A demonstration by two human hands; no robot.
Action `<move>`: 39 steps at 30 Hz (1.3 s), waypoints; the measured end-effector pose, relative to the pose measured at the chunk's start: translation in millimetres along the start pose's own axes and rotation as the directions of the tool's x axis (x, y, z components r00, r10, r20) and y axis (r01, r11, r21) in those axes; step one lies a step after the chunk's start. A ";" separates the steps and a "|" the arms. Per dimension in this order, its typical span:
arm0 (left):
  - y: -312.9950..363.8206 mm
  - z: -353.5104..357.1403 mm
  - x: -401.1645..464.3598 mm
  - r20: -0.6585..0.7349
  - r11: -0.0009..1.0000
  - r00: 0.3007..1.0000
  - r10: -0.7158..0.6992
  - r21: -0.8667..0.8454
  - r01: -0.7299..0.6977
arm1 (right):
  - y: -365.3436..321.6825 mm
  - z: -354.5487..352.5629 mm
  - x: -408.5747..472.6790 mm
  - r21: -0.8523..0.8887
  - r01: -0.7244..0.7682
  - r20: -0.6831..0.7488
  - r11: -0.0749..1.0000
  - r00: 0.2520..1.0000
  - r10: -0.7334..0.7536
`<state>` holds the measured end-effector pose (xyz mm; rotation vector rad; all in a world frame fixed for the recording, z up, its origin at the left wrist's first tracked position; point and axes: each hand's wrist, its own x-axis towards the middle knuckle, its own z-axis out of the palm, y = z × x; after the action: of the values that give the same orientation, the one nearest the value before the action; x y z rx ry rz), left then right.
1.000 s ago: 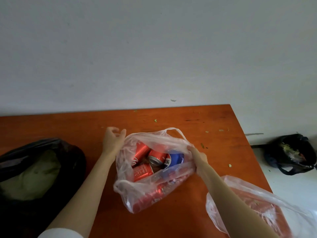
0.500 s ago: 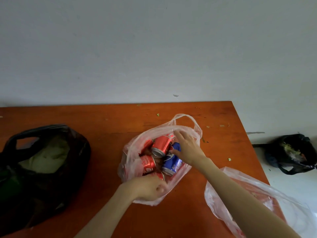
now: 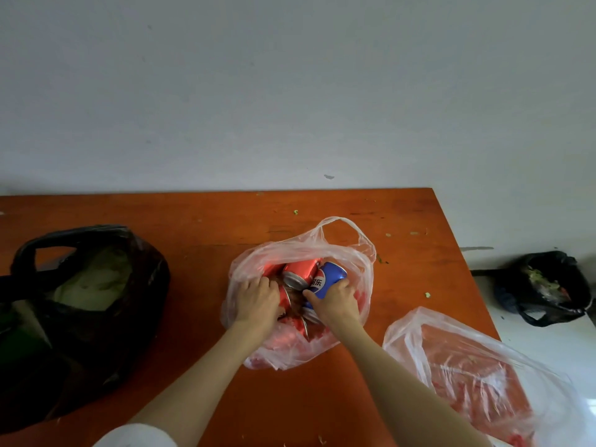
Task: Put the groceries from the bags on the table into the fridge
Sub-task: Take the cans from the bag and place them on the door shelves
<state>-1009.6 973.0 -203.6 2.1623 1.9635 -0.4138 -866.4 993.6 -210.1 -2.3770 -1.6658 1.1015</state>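
A clear plastic bag (image 3: 362, 253) lies open in the middle of the orange table (image 3: 200, 221), holding several soda cans. My right hand (image 3: 335, 303) is inside it, fingers curled round a blue can (image 3: 325, 279). My left hand (image 3: 258, 301) is also in the bag, gripping a red can (image 3: 285, 298) that it mostly hides. Another red can (image 3: 301, 271) lies on top between them. A black bag (image 3: 96, 285) with pale green produce sits at the left. A second clear bag (image 3: 477, 375) lies at the right front corner.
The table's right edge runs close to the second clear bag, which overhangs it. On the white floor beyond sits a black rubbish bag (image 3: 545, 287). A grey wall stands right behind the table. Small green scraps dot the tabletop.
My left hand moved from the bag's near rim into the bag onto a red can. My right hand shifted down and closed round the blue can.
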 end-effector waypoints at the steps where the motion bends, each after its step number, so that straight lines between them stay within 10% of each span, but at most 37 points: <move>1: -0.4 3.7 2.8 0.019 1.000 1.000 -0.010 0.015 0.009 | 0.2 3.5 1.9 0.043 -0.032 0.008 0.999 0.999 0.032; 16: -12.2 9.3 20.6 0.074 0.999 0.997 0.037 -0.016 -0.036 | 10.2 2.4 -10.5 0.225 -0.109 0.053 0.968 0.994 0.100; 23: -34.9 11.6 -2.0 -0.230 0.942 0.972 0.047 -0.312 -0.120 | 20.6 -9.0 -54.8 0.448 0.111 -0.123 0.887 0.990 -0.062; 34: 1.7 -71.8 -56.1 -0.193 0.046 0.978 0.075 -0.979 -0.197 | 69.4 -46.1 -147.9 0.903 0.291 -0.343 0.315 0.931 0.124; 39: 67.7 -80.7 -90.0 -0.140 -0.062 0.947 0.288 -0.990 -0.128 | 123.4 -61.8 -219.7 0.916 0.394 -0.368 -0.069 0.898 0.242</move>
<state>-943.6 907.6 -100.8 1.1910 0.9911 0.7979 -769.8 779.7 -99.4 -1.1706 -0.2872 1.0038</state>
